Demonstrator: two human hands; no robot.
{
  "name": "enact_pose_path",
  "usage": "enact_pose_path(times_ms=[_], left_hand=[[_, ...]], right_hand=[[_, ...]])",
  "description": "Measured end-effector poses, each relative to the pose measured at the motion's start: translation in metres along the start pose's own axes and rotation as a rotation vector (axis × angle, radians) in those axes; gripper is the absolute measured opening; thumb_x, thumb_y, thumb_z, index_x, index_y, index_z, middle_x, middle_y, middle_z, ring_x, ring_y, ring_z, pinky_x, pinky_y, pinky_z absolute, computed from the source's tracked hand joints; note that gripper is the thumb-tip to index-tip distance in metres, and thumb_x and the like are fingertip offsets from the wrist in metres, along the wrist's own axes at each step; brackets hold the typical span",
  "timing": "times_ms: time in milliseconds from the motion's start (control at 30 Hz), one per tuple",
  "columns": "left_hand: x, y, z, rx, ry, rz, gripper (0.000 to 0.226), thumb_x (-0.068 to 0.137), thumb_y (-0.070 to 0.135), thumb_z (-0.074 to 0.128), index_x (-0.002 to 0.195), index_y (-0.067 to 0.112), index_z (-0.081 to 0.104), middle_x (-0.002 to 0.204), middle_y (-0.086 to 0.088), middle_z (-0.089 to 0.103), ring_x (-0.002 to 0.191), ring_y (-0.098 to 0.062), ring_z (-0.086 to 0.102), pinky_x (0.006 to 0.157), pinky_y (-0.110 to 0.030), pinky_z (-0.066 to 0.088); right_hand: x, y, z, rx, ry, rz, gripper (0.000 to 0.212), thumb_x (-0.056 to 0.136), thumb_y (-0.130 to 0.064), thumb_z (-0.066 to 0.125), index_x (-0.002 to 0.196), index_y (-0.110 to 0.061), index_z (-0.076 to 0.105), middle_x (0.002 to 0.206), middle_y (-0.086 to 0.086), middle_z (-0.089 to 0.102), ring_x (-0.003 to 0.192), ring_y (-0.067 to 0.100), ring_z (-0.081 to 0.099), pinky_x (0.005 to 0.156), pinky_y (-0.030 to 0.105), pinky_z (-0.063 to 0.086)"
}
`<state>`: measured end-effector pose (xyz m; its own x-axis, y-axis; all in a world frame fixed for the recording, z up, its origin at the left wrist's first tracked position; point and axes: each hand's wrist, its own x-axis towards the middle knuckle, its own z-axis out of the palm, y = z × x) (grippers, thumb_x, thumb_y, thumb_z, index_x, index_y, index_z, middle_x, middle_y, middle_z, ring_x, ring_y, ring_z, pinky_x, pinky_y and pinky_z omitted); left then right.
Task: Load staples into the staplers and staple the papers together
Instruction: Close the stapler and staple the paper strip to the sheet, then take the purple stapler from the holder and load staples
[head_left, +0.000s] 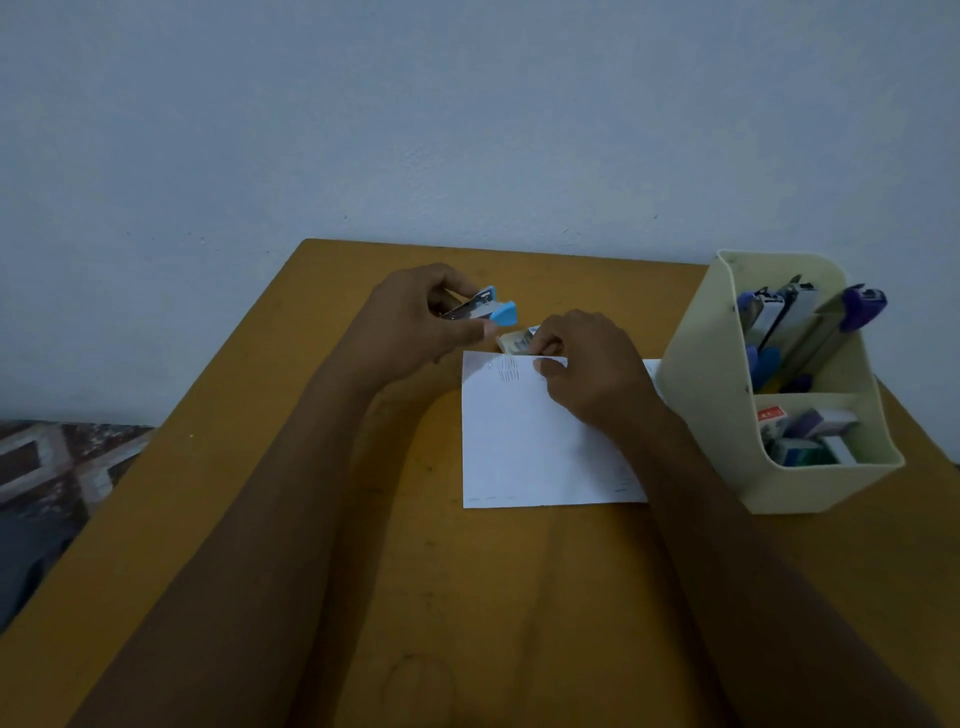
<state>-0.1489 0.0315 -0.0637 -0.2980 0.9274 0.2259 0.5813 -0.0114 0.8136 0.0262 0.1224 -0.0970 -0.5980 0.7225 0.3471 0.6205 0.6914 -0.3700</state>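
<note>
Ochre table (249, 493), white paper (524, 447)
Stapler (488, 310) pale blue and silver; cream holder (711, 395) at right edge, staplers (860, 307) inside seemingly purple.

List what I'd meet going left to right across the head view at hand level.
In order: left hand → blue-and-metal stapler in its grip → small pale box → right hand pinching that box → cream plastic desk organiser. The white paper sheet overlaps the right hand, so it is left out.

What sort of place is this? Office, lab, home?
Likely a home desk corner, not a lab: small wooden table against a bare painted wall, cream desk organizer holding staplers, and patterned floor tiles at left.
</note>
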Motion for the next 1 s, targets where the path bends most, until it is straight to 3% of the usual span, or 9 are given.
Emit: enact_pose_path(times_ms=[100,233,467,667,833,1000], left_hand=[[-0.004,0.010,-0.003,0.002,-0.005,0.010,0.034,0.074,0.023,0.081,0.103,0.014,0.066,0.090,0.002,0.069,0.065,-0.006,0.064,0.055,-0.026,0.058],[-0.008,0.030,-0.011,0.040,-0.038,0.059,0.031,0.073,0.009,0.079,0.103,0.013,0.072,0.097,0.000,0.071,0.079,-0.008,0.067,0.062,-0.019,0.056],[-0.015,0.090,-0.013,-0.145,0.031,0.127,0.039,0.066,0.009,0.085,0.100,0.011,0.067,0.090,-0.004,0.071,0.072,-0.015,0.071,0.068,-0.024,0.059],[-0.023,0.145,0.005,-0.305,-0.069,0.232,0.038,0.066,0.003,0.083,0.099,0.006,0.065,0.087,-0.010,0.071,0.073,-0.021,0.070,0.071,-0.031,0.059],[-0.017,0.186,0.030,-0.043,-0.039,0.367,0.040,0.064,0.019,0.086,0.098,0.020,0.064,0.092,0.007,0.069,0.078,-0.004,0.066,0.067,-0.016,0.054],[-0.005,0.212,0.062,0.206,-0.107,0.467,0.042,0.066,0.022,0.085,0.101,0.021,0.061,0.092,0.009,0.063,0.077,-0.001,0.062,0.063,-0.006,0.047]], right_hand=[[-0.001,-0.008,-0.010,-0.042,-0.111,0.041,0.016,0.080,-0.016,0.066,0.096,-0.019,0.065,0.105,0.003,0.062,0.099,0.021,0.054,0.084,0.036,0.045],[-0.009,-0.016,-0.031,-0.019,-0.096,0.059,0.021,0.080,-0.009,0.064,0.100,-0.015,0.062,0.106,0.006,0.063,0.097,0.022,0.055,0.080,0.032,0.045],[-0.040,-0.026,-0.099,0.040,0.029,0.153,0.015,0.083,-0.004,0.053,0.086,-0.014,0.064,0.088,0.004,0.068,0.083,0.020,0.061,0.077,0.035,0.051],[-0.075,-0.009,-0.158,0.089,0.210,0.191,0.019,0.084,-0.005,0.053,0.082,-0.018,0.067,0.077,-0.008,0.065,0.070,0.004,0.058,0.066,0.016,0.045],[-0.089,0.029,-0.186,0.115,0.267,0.285,0.015,0.083,-0.002,0.060,0.088,-0.015,0.066,0.083,-0.001,0.065,0.069,0.003,0.055,0.058,0.007,0.039],[-0.094,0.057,-0.184,0.161,0.241,0.358,0.020,0.082,0.000,0.062,0.094,-0.016,0.060,0.093,0.003,0.061,0.069,0.006,0.051,0.058,0.014,0.037]])
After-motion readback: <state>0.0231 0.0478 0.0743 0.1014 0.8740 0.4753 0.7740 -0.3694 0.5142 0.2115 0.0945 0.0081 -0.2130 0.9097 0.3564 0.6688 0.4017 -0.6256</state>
